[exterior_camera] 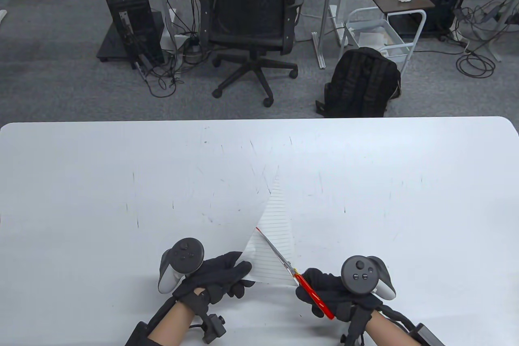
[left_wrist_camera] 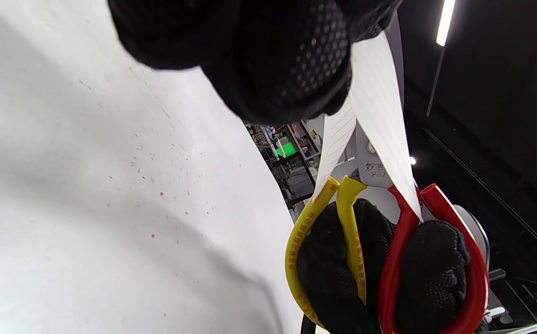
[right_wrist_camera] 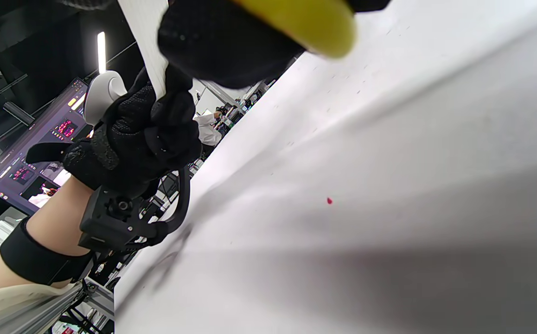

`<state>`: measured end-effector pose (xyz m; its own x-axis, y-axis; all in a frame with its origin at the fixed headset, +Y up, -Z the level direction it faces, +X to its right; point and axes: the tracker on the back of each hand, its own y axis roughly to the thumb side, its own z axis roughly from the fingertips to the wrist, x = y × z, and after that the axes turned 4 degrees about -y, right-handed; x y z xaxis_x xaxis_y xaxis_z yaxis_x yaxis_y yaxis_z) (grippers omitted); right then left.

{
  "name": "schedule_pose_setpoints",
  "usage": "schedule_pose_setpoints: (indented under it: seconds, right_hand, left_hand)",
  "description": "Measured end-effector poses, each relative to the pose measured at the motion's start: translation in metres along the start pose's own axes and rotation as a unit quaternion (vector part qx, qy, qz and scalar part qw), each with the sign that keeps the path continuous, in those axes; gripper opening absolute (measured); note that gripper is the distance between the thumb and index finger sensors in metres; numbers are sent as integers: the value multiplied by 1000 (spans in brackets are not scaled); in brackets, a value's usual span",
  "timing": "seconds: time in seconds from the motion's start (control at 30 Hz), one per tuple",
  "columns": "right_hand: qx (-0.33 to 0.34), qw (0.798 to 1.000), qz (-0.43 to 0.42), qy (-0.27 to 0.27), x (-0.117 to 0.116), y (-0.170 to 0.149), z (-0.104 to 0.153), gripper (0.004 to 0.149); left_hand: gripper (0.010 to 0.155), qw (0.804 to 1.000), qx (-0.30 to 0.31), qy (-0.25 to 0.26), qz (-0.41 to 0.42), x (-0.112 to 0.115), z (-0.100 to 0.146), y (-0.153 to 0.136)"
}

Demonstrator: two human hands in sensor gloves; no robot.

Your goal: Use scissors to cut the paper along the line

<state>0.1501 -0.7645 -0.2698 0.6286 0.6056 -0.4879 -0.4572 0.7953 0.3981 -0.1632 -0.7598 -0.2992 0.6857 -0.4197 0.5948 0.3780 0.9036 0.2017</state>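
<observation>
Now, paper: a lined sheet held up off the worktop near the front edge, its far corner pointing away from the person; in the left wrist view it looks parted into two strips near the scissors.
Cut line: a red line seems to run on the sheet where the blades meet it; too small to follow its whole course.
Scissors: blades lie partway into the sheet from its near right side, aimed up and left; the handles show one yellow loop and one red loop.
Right hand: its grip is clenched through the scissor loops, gloved fingers inside both, so the blades can be worked by squeezing.
Left hand: its grip pinches the sheet's near left edge, holding it lifted and probably taut so the paper does not fold between the blades.
Progress: judged underway, with much of the sheet ahead of the blade tips uncut.
Risk: a slack or twisting sheet could pull the cut off the line.
Worktop: white and finely scratched, with small red specks in the wrist views.
Beyond: an office chair and a black backpack on the grey floor.
</observation>
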Motion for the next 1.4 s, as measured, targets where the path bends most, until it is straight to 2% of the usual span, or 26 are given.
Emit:
schedule_pose_setpoints:
  seconds: [0.43, 0.93, 1.4]
  right_hand:
    - [-4, 1000, -7, 9, -2, 0, 0, 71]
    - [-20, 1000, -7, -2, -2, 0, -1, 66]
    - [-85, 996, 7, 9, -5, -8, 0, 65]
  left_hand:
    - [37, 1000, 1, -16, -5, 3, -1, 0]
    - [37, 999, -15, -35, 13, 5, -2, -7]
    - [39, 995, -64, -72, 15, 8, -7, -23]
